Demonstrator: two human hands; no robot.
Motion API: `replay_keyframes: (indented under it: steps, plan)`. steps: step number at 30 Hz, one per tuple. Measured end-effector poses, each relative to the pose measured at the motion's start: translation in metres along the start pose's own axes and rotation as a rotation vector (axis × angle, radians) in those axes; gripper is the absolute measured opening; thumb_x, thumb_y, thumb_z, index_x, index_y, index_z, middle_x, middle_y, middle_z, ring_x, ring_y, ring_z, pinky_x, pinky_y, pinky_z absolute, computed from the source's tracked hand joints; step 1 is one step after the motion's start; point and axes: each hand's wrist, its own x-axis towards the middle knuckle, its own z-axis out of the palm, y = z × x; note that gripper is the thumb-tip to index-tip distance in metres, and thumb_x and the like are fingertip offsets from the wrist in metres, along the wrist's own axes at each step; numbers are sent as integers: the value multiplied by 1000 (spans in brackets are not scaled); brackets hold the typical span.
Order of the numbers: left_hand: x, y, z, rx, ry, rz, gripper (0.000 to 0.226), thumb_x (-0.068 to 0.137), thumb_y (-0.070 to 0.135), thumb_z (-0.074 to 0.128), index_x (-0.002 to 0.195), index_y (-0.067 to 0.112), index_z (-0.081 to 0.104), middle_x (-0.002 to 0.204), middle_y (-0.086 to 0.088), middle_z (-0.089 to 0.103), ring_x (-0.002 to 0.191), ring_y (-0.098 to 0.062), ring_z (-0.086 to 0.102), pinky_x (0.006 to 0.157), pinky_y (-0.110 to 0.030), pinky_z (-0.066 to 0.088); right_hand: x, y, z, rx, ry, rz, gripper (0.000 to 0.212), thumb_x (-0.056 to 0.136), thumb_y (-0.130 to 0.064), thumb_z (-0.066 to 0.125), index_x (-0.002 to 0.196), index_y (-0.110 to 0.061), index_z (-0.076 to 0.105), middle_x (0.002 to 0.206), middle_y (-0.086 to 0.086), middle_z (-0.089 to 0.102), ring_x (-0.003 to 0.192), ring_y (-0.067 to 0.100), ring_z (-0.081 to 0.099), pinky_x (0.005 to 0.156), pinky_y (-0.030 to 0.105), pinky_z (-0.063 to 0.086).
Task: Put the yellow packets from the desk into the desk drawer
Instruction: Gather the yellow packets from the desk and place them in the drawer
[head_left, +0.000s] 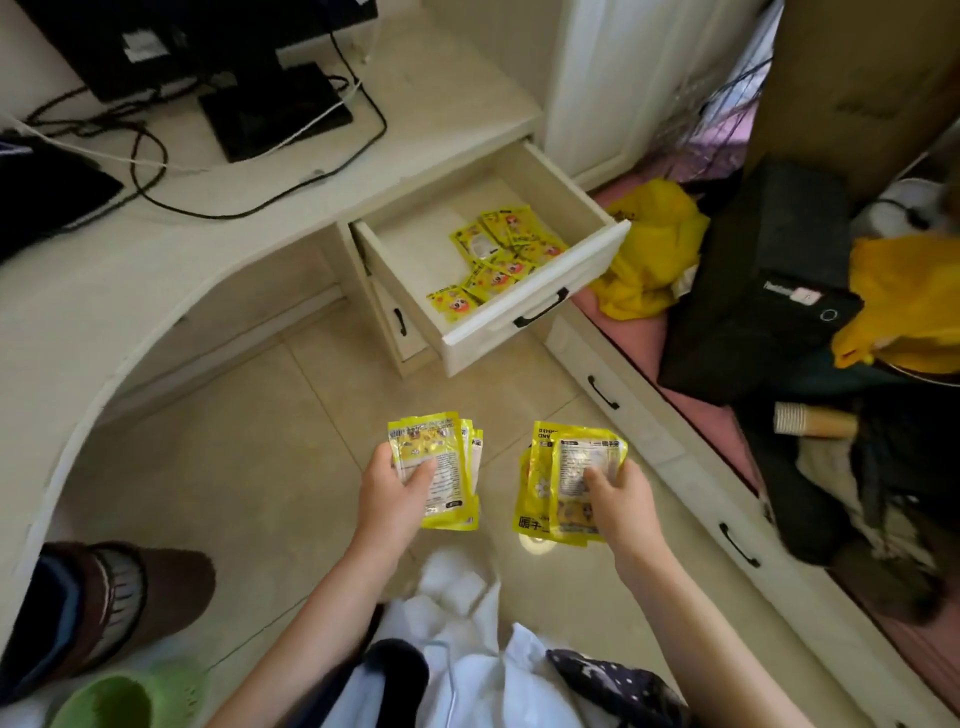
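Open desk drawer (540, 291) already held packets (493, 260); left hand (395, 493) and right hand (618, 499) each gripped a yellow stack, carry-and-drop judged next.

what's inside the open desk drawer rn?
A loose pile of yellow packets toward the right and front of the drawer; left floor bare. Anything under the pile is hidden.

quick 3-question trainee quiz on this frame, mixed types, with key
1. True or false: the desk drawer is shut.
2. What does each hand hold?
3. Packets already in the drawer lie: A) loose, scattered B) one neat stack C) upright in a row.

Key:
1. False; it is pulled open.
2. Left hand and right hand each grip a bunch of yellow packets: left bunch, right bunch.
3. A
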Motion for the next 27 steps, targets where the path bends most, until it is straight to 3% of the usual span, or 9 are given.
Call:
replay_keyframes:
  steps: [6, 14, 18, 22, 27]
  plan:
    - [68, 59, 34, 15, -60, 27, 16, 85, 16, 66, 99, 19, 59, 95, -1, 70, 87, -20, 68, 83, -44, 56, 58, -55, 0, 18, 37, -13, 15, 95, -16, 48, 110, -12, 52, 106, 7, 61, 95, 23, 62, 77, 33, 50]
    - [152, 127, 59, 33, -96, 34, 16, 88, 18, 65, 101, 20, 57, 95, 1, 69, 86, -18, 68, 81, -42, 57, 135, -129, 12, 19, 36, -14, 8, 94, -18, 49, 101, -17, 52, 106, 7, 64, 98, 26, 63, 90, 47, 52]
    - [182, 145, 72, -19, -91, -25, 16, 88, 18, 65, 102, 19, 57, 97, 0, 70, 88, -19, 69, 80, -39, 56, 168, -154, 17, 6, 14, -17, 8, 95, -18, 50, 102, -16, 53, 105, 7, 63, 95, 24, 63, 84, 41, 54]
    - [205, 158, 88, -75, -54, -70, 15, 88, 16, 64, 102, 16, 58, 98, -3, 70, 88, -18, 68, 75, -33, 54, 205, -180, 18, -42, -41, -37, 9, 95, -19, 50, 103, -15, 52, 107, 9, 62, 95, 25, 63, 80, 40, 54]
    - [234, 177, 112, -129, 46, -124, 13, 89, 15, 64, 99, 12, 56, 97, -7, 68, 84, -20, 66, 68, -30, 51, 261, -222, 16, -132, -127, -118, 7, 96, -19, 50, 103, -17, 51, 106, 6, 62, 98, 26, 62, 87, 45, 52]
